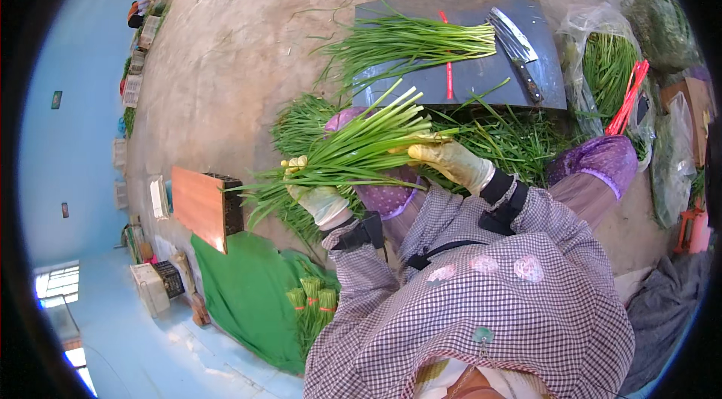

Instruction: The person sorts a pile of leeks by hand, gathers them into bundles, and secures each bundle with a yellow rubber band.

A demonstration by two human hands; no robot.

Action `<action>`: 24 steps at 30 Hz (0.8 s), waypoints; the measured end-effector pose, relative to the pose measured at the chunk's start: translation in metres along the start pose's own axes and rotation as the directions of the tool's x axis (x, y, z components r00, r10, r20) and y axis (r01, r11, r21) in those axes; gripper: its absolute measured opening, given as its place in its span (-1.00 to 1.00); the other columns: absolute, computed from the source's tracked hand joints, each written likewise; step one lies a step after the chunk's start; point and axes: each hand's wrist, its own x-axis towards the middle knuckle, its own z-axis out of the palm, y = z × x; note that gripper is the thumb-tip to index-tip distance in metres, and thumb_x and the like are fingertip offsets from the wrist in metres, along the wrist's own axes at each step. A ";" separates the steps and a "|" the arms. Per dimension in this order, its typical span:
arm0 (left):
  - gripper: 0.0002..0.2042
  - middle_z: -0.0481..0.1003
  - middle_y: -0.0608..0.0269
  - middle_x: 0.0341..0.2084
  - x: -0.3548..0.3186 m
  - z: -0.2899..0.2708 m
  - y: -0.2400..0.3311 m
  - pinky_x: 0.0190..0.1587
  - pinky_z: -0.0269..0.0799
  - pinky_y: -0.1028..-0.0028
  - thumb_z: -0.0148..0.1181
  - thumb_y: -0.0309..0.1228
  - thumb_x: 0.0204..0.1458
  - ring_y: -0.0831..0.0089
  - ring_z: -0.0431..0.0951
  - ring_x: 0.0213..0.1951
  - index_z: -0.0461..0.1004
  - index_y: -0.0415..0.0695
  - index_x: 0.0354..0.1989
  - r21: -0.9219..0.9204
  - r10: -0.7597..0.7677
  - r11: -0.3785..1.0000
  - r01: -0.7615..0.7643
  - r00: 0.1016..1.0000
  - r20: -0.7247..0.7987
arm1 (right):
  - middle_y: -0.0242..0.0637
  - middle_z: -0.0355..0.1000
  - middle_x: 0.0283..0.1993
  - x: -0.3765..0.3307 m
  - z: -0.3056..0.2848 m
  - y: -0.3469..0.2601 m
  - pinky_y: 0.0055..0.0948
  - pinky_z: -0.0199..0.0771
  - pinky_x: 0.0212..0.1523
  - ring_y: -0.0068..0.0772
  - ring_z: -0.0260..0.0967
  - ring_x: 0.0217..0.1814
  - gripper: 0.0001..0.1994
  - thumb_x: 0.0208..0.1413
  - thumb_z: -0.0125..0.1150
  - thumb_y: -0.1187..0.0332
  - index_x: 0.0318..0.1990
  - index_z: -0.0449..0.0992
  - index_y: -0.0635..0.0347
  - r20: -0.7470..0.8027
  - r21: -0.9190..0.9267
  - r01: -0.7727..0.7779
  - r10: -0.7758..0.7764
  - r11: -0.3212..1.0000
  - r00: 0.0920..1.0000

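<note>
In front of my lap I hold a loose bunch of long green chives (pixel 368 145), its pale stem ends pointing up and to the right. My left hand (pixel 318 200), in a pale glove, is closed round the leafy part. My right hand (pixel 457 164), in a yellow-stained glove, grips the bunch near its stem side. Beyond it, on a dark board (pixel 470 8), lies another chive bunch (pixel 421 42) across a red strap (pixel 450 81). A cleaver (pixel 519 49) with a dark handle rests at the board's right.
Loose chives (pixel 504 143) lie below the board and by my knees. A plastic bag of chives (pixel 609 60) stands at the right, with red straps (pixel 630 98) near it. At the left are a brown board (pixel 199 203), a green cloth (pixel 241 297) and tied bundles (pixel 312 301).
</note>
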 end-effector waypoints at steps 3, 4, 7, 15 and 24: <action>-0.85 0.53 0.31 -0.33 -0.002 0.003 0.002 -0.12 0.53 0.39 0.15 -0.39 0.27 0.40 0.50 -0.27 0.53 -0.13 -0.06 0.072 0.054 0.996 -0.060 0.995 0.082 | -0.30 0.61 0.03 0.005 0.007 -0.001 -0.48 0.54 0.09 -0.46 0.55 0.07 -0.65 0.34 0.24 0.34 0.20 0.53 0.27 -0.104 0.085 0.025 -0.016 0.996 0.994; -0.85 0.53 0.31 -0.33 -0.003 0.003 0.002 -0.11 0.53 0.39 0.15 -0.40 0.27 0.40 0.50 -0.27 0.53 -0.13 -0.07 0.080 0.083 0.993 -0.090 0.993 0.078 | -0.31 0.61 0.03 0.003 0.006 -0.004 -0.48 0.54 0.09 -0.46 0.55 0.06 -0.66 0.34 0.24 0.34 0.20 0.53 0.28 -0.094 0.104 -0.039 0.049 0.994 0.994; -0.85 0.55 0.31 -0.32 -0.004 -0.001 0.003 -0.09 0.54 0.37 0.15 -0.40 0.27 0.39 0.52 -0.25 0.53 -0.14 -0.07 0.043 0.041 0.998 -0.044 0.997 0.058 | -0.32 0.61 0.02 -0.004 0.005 -0.011 -0.48 0.54 0.10 -0.46 0.54 0.04 -0.66 0.34 0.23 0.35 0.20 0.53 0.28 -0.086 0.111 -0.068 0.077 0.992 0.993; -0.85 0.57 0.23 -0.29 -0.006 0.002 0.002 -0.01 0.55 0.32 0.14 -0.43 0.26 0.35 0.55 -0.21 0.56 -0.15 -0.08 -0.019 0.009 1.000 -0.008 0.998 0.060 | -0.34 0.60 0.01 0.003 0.002 -0.017 -0.46 0.52 0.08 -0.48 0.50 0.04 -0.74 0.31 0.24 0.39 0.09 0.59 0.28 0.051 -0.611 0.034 -0.003 0.791 0.999; -0.85 0.57 0.26 -0.30 -0.013 0.003 0.009 0.00 0.54 0.33 0.17 -0.38 0.26 0.38 0.54 -0.20 0.59 -0.14 -0.10 -0.002 0.009 1.000 -0.009 0.999 0.044 | -0.34 0.63 -0.11 -0.048 -0.056 -0.043 -0.47 0.50 -0.01 -0.47 0.54 -0.08 -0.70 0.33 0.20 0.16 -0.06 0.63 0.23 -0.094 -0.492 -0.134 0.100 0.860 0.991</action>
